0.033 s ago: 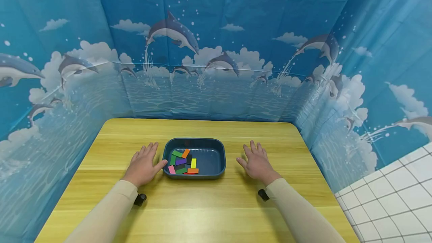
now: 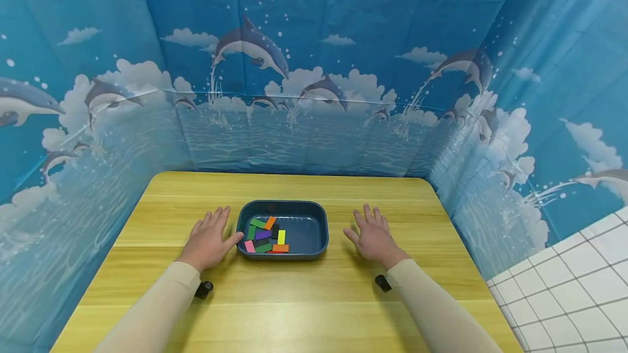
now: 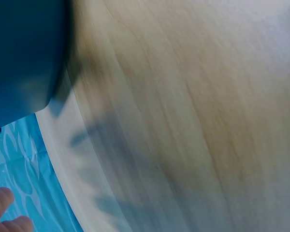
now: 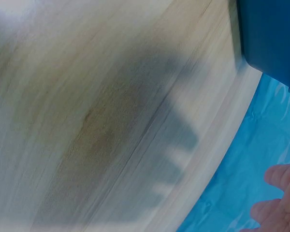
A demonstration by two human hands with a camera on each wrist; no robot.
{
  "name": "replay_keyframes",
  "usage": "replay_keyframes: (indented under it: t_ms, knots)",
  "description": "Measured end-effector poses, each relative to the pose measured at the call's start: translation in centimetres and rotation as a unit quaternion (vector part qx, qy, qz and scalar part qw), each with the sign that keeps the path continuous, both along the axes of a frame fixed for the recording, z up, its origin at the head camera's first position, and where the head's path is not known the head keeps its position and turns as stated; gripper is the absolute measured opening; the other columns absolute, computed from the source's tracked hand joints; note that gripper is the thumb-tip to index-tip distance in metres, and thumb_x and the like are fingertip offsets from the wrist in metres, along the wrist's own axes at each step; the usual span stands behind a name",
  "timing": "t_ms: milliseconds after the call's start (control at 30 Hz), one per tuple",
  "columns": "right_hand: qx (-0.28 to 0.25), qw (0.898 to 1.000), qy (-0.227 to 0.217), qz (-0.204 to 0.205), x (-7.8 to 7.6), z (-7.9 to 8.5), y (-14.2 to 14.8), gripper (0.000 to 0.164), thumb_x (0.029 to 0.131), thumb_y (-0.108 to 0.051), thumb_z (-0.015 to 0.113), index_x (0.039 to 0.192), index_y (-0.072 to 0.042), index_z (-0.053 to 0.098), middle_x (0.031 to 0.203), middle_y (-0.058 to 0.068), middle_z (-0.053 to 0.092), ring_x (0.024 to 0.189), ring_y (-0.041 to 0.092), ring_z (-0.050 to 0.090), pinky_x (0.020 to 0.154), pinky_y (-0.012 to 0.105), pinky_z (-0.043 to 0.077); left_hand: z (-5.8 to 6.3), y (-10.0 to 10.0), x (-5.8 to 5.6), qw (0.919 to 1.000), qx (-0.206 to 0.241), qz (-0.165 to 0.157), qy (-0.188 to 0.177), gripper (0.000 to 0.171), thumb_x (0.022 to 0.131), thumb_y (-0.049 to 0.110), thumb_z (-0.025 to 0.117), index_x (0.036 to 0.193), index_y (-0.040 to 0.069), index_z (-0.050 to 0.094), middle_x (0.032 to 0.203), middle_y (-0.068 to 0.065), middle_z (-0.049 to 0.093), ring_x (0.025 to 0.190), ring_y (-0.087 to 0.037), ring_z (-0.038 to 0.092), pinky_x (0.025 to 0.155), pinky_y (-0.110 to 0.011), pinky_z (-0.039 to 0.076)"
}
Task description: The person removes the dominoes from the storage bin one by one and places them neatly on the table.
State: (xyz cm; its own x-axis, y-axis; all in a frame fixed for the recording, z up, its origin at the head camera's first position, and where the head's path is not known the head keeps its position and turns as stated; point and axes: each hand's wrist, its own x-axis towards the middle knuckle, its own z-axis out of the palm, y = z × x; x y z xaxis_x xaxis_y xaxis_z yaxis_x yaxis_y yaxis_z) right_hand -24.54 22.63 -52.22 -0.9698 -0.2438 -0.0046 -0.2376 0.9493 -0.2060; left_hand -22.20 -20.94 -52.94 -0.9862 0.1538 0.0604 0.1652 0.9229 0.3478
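A dark blue rectangular tray (image 2: 309,227) sits on the wooden table. In its left half lie several small flat blocks, among them a yellow block (image 2: 282,237), a purple block (image 2: 263,235), a pink block (image 2: 249,246) and an orange block (image 2: 281,248). My left hand (image 2: 207,241) is spread just left of the tray, its thumb overlapping the rim in the head view; whether it touches I cannot tell. On the other side, my right hand (image 2: 375,237) hovers apart from the tray with fingers extended. Both hands hold nothing. Each wrist view catches only some fingertips (image 3: 17,223) at a lower corner.
The yellow wood-grain table (image 2: 304,309) has rounded far corners. Blue curtains (image 2: 314,140) printed with dolphins hang behind it and along both sides. White tiles (image 2: 579,277) show at the lower right. A black wrist device (image 2: 204,289) hangs under each sleeve.
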Motion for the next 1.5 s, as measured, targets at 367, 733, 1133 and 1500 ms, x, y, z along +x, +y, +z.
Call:
replay_keyframes:
  t_ms: [367, 733, 1133, 1500]
  knots:
    - [-0.007, 1.0, 0.004, 0.002, 0.4, 0.3, -0.1, 0.074, 0.092, -0.062, 0.032, 0.146, -0.011, 0.028, 0.153, 0.021, 0.013, 0.139, 0.046, 0.009, 0.109, 0.062, 0.012, -0.3, 0.4, 0.2, 0.9999, 0.01, -0.003, 0.006, 0.095, 0.079, 0.079, 0.03, 0.15, 0.016, 0.017, 0.153, -0.014, 0.021, 0.138, -0.043, 0.017, 0.109, -0.06, 0.013]
    - [-0.009, 1.0, -0.005, 0.004, 0.4, 0.3, -0.3, 0.073, 0.093, -0.059, 0.034, 0.147, -0.01, 0.027, 0.153, 0.022, 0.011, 0.14, 0.046, 0.004, 0.109, 0.061, 0.012, -0.3, 3.0, -0.1, 0.9991, 0.04, -0.009, -0.008, 0.097, 0.08, 0.076, 0.038, 0.15, 0.013, 0.012, 0.156, -0.01, 0.013, 0.142, -0.037, 0.014, 0.11, -0.059, 0.014]
    - [-0.033, 0.999, 0.003, 0.036, 0.1, 1.1, -1.9, 0.073, 0.093, -0.059, 0.036, 0.147, -0.01, 0.027, 0.153, 0.018, 0.017, 0.14, 0.042, 0.013, 0.111, 0.057, 0.015, -2.4, 3.9, -0.3, 0.9865, 0.136, 0.01, -0.091, 0.096, 0.079, 0.066, 0.055, 0.15, 0.027, 0.003, 0.157, 0.0, 0.006, 0.141, -0.033, 0.021, 0.107, -0.056, 0.028]
    - [-0.062, 0.993, -0.016, 0.101, -0.5, 5.5, -10.2, 0.062, 0.088, -0.054, 0.053, 0.138, -0.018, 0.044, 0.139, 0.002, 0.048, 0.129, 0.022, 0.044, 0.103, 0.042, 0.039, -2.7, 3.6, 0.8, 0.9853, 0.145, 0.029, -0.086, 0.096, 0.077, 0.066, 0.058, 0.15, 0.031, 0.005, 0.156, 0.001, 0.013, 0.141, -0.03, 0.023, 0.108, -0.054, 0.027]
